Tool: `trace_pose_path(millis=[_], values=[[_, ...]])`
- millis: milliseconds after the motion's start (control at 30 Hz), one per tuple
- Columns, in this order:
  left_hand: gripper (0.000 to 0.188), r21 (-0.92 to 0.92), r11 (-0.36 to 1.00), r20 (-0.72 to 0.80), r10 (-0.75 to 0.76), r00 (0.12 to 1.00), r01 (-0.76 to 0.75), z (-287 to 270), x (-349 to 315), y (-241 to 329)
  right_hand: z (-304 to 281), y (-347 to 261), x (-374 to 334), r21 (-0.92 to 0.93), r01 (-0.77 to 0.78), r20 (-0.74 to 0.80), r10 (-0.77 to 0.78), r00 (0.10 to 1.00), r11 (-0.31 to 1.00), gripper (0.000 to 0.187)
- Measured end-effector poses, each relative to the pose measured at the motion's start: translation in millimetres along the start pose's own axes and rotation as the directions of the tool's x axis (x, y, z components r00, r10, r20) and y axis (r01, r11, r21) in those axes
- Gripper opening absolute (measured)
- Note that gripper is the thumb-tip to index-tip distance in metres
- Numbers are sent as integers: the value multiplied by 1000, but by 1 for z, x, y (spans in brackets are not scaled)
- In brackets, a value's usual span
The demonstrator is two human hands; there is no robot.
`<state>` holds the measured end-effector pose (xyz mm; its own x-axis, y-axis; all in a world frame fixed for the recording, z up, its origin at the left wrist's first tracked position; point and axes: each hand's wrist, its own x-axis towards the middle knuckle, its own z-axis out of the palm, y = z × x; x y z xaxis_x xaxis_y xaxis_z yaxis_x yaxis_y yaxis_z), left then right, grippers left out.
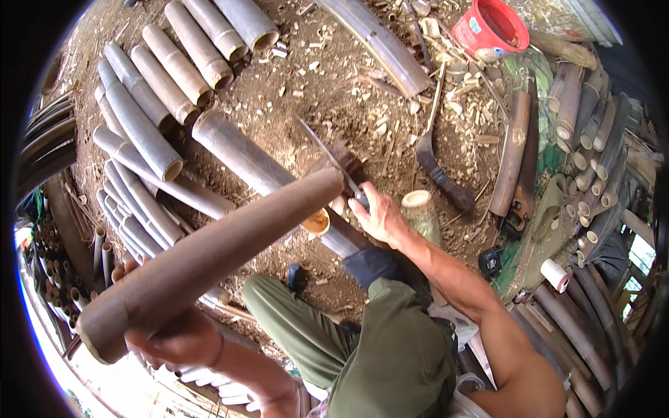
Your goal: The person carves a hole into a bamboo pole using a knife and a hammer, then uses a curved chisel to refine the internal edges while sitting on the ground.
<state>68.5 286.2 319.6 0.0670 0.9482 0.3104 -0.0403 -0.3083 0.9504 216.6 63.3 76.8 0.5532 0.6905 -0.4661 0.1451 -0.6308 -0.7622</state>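
My left hand [178, 341] is wrapped round the near end of a thick brown bamboo tube [216, 251], which slants up to the right in the air. The tube's far end comes close to my right hand [383, 216]. That hand is closed on the dark handle of a knife [324, 148], its narrow blade pointing up and left beyond the tube's end. Below the raised tube, a grey bamboo length [240, 152] lies on the dirt. A bamboo piece with an open orange-brown end [343, 235] lies by my knees. A short upright bamboo stump [418, 200] stands beside my right wrist.
Cut bamboo tubes [167, 63] lie in rows at the left. Wood chips litter the dirt floor. To the right are a dark curved tool [442, 174], a handsaw [527, 164], a black tape measure [490, 262] and stacked bamboo [606, 132]. A red bucket [481, 35] stands far right.
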Motion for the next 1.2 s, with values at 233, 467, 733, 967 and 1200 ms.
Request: trace_pose_path(millis=[233, 467, 733, 967, 1200], values=[[73, -224, 973, 175, 91, 980, -51, -10, 13, 10, -27, -47, -10, 56, 202, -106, -196, 975, 978, 36], [80, -216, 976, 204, 58, 977, -13, -19, 12, 4, -23, -60, -10, -14, 465, -315, -445, 838, 885, 28], [77, -142, 990, 104, 21, 994, -6, -18, 4, 7, -37, -68, 1, 101, 422, -353, -364, 862, 901, 34], [78, -141, 990, 100, 33, 994, -18, -5, 0, 13, -15, -17, 1, -28, 89, 27, -88, 996, 996, 36], [83, -399, 915, 521, 164, 838, 68, -35, 13, 16, -55, -91, -10, 150, 517, -378, -435, 817, 843, 32]])
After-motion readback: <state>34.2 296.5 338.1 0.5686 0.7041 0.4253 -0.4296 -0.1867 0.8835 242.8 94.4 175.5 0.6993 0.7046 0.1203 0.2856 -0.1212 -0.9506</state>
